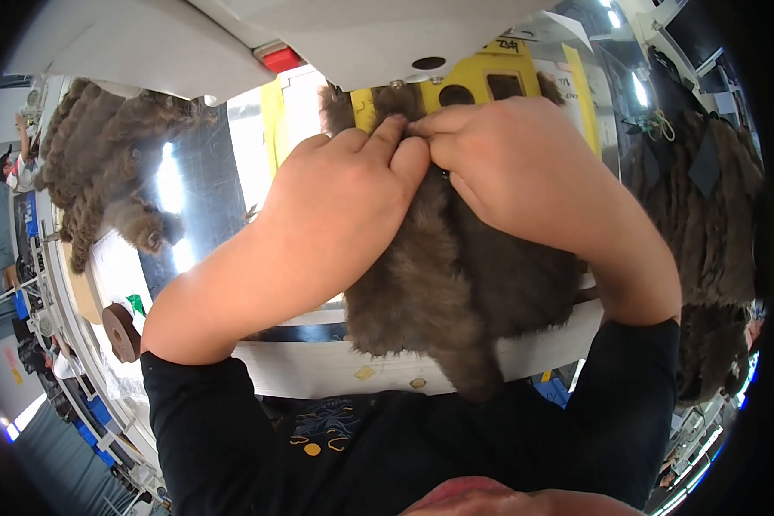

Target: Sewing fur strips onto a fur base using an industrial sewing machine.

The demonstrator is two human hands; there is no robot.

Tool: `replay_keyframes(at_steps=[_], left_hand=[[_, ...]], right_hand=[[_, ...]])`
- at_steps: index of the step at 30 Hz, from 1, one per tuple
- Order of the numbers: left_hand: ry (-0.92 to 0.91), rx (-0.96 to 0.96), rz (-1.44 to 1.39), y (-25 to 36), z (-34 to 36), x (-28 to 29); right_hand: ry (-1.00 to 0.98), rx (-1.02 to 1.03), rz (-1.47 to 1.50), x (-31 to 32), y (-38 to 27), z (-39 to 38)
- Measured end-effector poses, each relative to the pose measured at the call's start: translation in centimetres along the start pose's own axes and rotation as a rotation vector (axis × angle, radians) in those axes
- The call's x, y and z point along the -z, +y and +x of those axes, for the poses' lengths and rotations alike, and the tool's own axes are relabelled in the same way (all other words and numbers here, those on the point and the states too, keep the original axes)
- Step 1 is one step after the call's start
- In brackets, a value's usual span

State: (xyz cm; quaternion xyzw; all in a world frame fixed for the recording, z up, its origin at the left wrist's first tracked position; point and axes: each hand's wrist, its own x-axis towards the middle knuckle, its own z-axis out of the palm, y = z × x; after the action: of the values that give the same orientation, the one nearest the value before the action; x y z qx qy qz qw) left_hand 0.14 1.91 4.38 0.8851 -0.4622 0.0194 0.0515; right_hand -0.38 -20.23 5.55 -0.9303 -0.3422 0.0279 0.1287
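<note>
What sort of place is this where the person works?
Probably a sewing or garment workshop: a white machine stands beyond the brown furry piece being handled, with furry strips at left and a furry heap at right.

Bright scene here, white glare blazing off the shiny tabletop, edges bowing toward a black rim!
</note>
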Motion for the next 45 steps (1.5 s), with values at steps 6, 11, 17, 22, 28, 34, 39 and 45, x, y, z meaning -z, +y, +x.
replay_keyframes(at_steps=[6,11,17,22,28,34,39,45], left_hand=[[-0.028,-0.009,-0.002,0.1,-0.2,0.7],[-0.074,0.026,0.126,3.2,-1.9,2.4],[0.004,-0.263,0.011,12.0,-6.4,0.7],[-0.094,-0.246,-0.052,13.4,-8.7,0.6],[0.358,0.259,-0.535,9.1,-15.6,3.7],[0.961,0.449,-0.793,5.5,-21.6,3.4],[0.896,0.624,-0.615,6.7,-22.0,3.5],[0.586,0.743,-0.247,8.5,-21.0,5.0]], right_hand=[[-0.047,-0.03,-0.023,-0.1,0.0,0.1],[-0.032,-0.087,0.069,-0.4,0.2,-0.5],[0.09,-0.026,0.131,-1.9,1.3,-0.9],[0.148,0.018,0.264,-2.9,4.1,-0.7],[0.259,0.128,0.377,-4.0,1.6,-0.4],[0.241,0.179,0.322,-4.9,-0.3,-0.5],[0.212,0.246,0.31,-4.6,-2.2,-0.3],[0.473,0.432,0.32,-1.8,-11.8,-0.4]])
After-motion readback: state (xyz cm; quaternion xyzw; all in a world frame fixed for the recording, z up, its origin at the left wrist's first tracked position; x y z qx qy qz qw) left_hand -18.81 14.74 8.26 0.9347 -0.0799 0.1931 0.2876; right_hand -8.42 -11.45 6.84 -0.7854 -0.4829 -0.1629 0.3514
